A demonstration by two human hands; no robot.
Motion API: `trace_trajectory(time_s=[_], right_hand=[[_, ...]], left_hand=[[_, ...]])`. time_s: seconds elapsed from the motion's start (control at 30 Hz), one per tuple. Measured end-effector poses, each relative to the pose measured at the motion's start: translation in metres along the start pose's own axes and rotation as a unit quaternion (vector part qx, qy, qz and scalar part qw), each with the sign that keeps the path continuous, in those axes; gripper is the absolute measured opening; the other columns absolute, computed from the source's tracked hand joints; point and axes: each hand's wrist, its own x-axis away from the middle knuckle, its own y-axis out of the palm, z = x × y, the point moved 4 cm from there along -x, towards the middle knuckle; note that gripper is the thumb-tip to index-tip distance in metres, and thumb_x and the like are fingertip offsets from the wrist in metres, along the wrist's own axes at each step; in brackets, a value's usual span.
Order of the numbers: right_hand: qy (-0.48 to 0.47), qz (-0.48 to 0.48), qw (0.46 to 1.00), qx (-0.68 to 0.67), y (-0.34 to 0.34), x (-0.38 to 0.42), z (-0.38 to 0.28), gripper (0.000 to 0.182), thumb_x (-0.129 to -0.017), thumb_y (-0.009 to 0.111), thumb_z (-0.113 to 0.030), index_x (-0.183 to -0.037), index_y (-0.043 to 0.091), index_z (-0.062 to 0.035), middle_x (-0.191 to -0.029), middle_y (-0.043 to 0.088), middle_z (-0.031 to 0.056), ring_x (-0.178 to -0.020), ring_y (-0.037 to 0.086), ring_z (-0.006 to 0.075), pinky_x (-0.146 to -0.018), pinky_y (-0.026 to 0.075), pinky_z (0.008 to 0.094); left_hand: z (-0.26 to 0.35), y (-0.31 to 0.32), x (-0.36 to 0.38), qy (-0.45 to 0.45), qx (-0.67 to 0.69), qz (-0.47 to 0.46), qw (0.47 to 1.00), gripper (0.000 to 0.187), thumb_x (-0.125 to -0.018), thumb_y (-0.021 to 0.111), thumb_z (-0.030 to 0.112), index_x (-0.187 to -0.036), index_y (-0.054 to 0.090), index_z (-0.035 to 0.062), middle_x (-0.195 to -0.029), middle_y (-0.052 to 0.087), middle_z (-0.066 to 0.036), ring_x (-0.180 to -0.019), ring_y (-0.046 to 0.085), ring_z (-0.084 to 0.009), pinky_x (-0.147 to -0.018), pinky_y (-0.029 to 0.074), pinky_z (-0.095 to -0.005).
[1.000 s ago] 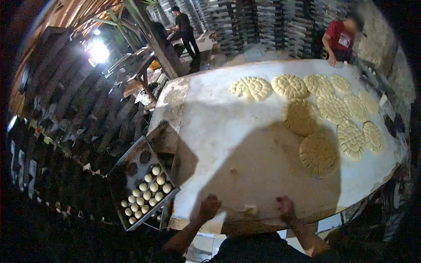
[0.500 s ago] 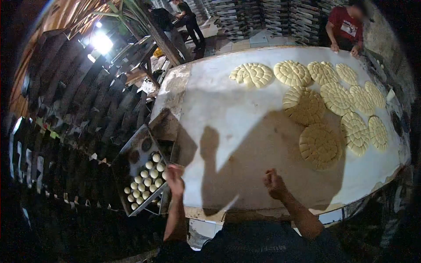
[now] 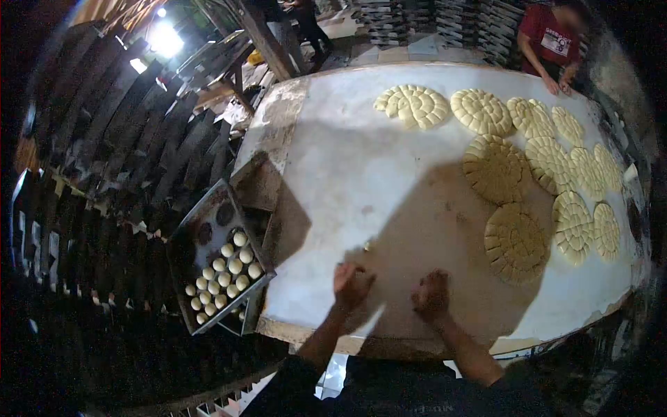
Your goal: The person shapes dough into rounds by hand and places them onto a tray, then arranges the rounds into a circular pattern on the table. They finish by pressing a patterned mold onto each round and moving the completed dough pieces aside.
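My left hand is over the near part of the white table, its fingers curled; whatever they hold, if anything, is hidden. Just beyond its fingertips is a small pale bit that looks like dough. To the right, my right hand is also closed, low over the tabletop in my shadow, and its inner side does not show. Round, flat spirals of cut dough pieces cover the right side of the table, the nearest beyond my right hand. Left of my hands, a metal tray holds several round dough balls.
At the far right corner, a person in a red shirt has both hands at the table edge. Another person stands at the back near a wooden post. Dark slatted stacks line the left, and a bright lamp shines there.
My left hand has moved right, from beside the tray to over the table. My right hand has stayed near its place. The small pale bit now shows on the table. The view has shifted slightly.
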Motion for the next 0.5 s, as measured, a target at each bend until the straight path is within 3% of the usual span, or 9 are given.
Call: trace_trajectory(time_s=[0.07,0.13,0.2,0.23,0.3,0.37,0.43,0.47,0.5], right_hand=[[-0.045,-0.042,0.998,-0.016,0.002,0.025,-0.010,0.035,-0.081,0.058,-0.025,-0.099,0.056,0.0059,-0.104,0.051,0.0264,-0.105,0.048,0.0427,-0.102,0.032,0.0582],[-0.130,-0.103,0.983,-0.078,-0.016,0.057,-0.005,0.034,-0.082,0.058,-0.024,-0.098,0.057,0.0062,-0.107,0.051,0.0271,-0.106,0.048,0.0430,-0.103,0.032,0.0584],[-0.177,-0.148,0.972,0.052,0.002,0.080,0.059,0.034,-0.082,0.060,-0.023,-0.098,0.058,0.0065,-0.109,0.051,0.0274,-0.108,0.047,0.0432,-0.104,0.031,0.0586],[-0.156,-0.140,0.975,0.070,-0.004,0.070,0.073,0.037,-0.083,0.059,-0.025,-0.101,0.058,0.0073,-0.113,0.051,0.0288,-0.112,0.046,0.0452,-0.105,0.029,0.0583],[-0.069,-0.096,0.991,0.056,-0.039,0.020,0.085,0.045,-0.083,0.055,-0.029,-0.108,0.059,0.0095,-0.124,0.052,0.0327,-0.122,0.043,0.0507,-0.111,0.024,0.0575],[0.013,-0.050,0.999,0.006,-0.027,-0.031,0.075,0.045,-0.083,0.056,-0.029,-0.107,0.059,0.0095,-0.121,0.054,0.0318,-0.121,0.044,0.0496,-0.111,0.025,0.0571],[0.071,-0.101,0.990,-0.067,-0.023,-0.055,0.034,0.038,-0.080,0.061,-0.021,-0.103,0.057,0.0089,-0.119,0.050,0.0303,-0.117,0.044,0.0478,-0.108,0.028,0.0571],[0.098,-0.128,0.982,-0.101,-0.022,-0.060,0.024,0.035,-0.079,0.064,-0.018,-0.101,0.057,0.0086,-0.118,0.048,0.0296,-0.115,0.044,0.0469,-0.107,0.029,0.0570],[0.024,-0.088,0.993,-0.074,-0.022,-0.049,0.015,0.031,-0.079,0.063,-0.016,-0.098,0.056,0.0076,-0.113,0.049,0.0284,-0.111,0.046,0.0458,-0.105,0.031,0.0568]], left_hand=[[0.077,-0.047,0.004,0.148,-0.080,-0.082,0.982,0.018,-0.085,0.062,0.024,-0.094,0.062,0.0084,-0.099,0.057,-0.013,-0.101,0.052,-0.0338,-0.091,0.040,-0.0507],[0.037,-0.005,0.072,0.097,-0.015,-0.093,0.991,0.017,-0.086,0.057,0.020,-0.097,0.061,0.0072,-0.099,0.057,-0.013,-0.099,0.054,-0.0323,-0.092,0.040,-0.0506],[-0.009,-0.011,0.099,0.171,-0.127,-0.194,0.958,0.018,-0.086,0.057,0.021,-0.098,0.061,0.0079,-0.100,0.058,-0.012,-0.097,0.055,-0.0316,-0.091,0.040,-0.0502],[-0.038,-0.014,0.109,0.205,-0.181,-0.245,0.930,0.019,-0.086,0.056,0.021,-0.099,0.060,0.0083,-0.100,0.059,-0.012,-0.096,0.055,-0.0313,-0.090,0.040,-0.0500],[-0.063,-0.054,0.051,0.079,-0.143,-0.125,0.979,0.019,-0.085,0.057,0.024,-0.096,0.062,0.0092,-0.098,0.061,-0.011,-0.096,0.055,-0.0309,-0.091,0.039,-0.0489],[-0.067,-0.057,-0.005,-0.052,-0.014,0.022,0.998,0.020,-0.084,0.057,0.027,-0.093,0.064,0.0101,-0.095,0.064,-0.010,-0.096,0.056,-0.0306,-0.091,0.039,-0.0478],[-0.068,-0.012,-0.024,-0.111,0.085,0.033,0.990,0.018,-0.083,0.060,0.027,-0.090,0.065,0.0105,-0.090,0.065,-0.009,-0.096,0.056,-0.0302,-0.092,0.038,-0.0460],[-0.037,-0.013,-0.022,-0.160,0.101,-0.024,0.982,0.019,-0.085,0.060,0.027,-0.093,0.065,0.0104,-0.095,0.065,-0.010,-0.099,0.055,-0.0315,-0.095,0.037,-0.0462],[-0.009,-0.021,-0.019,-0.208,0.116,-0.082,0.968,0.020,-0.086,0.060,0.027,-0.096,0.065,0.0103,-0.100,0.064,-0.010,-0.102,0.055,-0.0327,-0.098,0.036,-0.0464]])
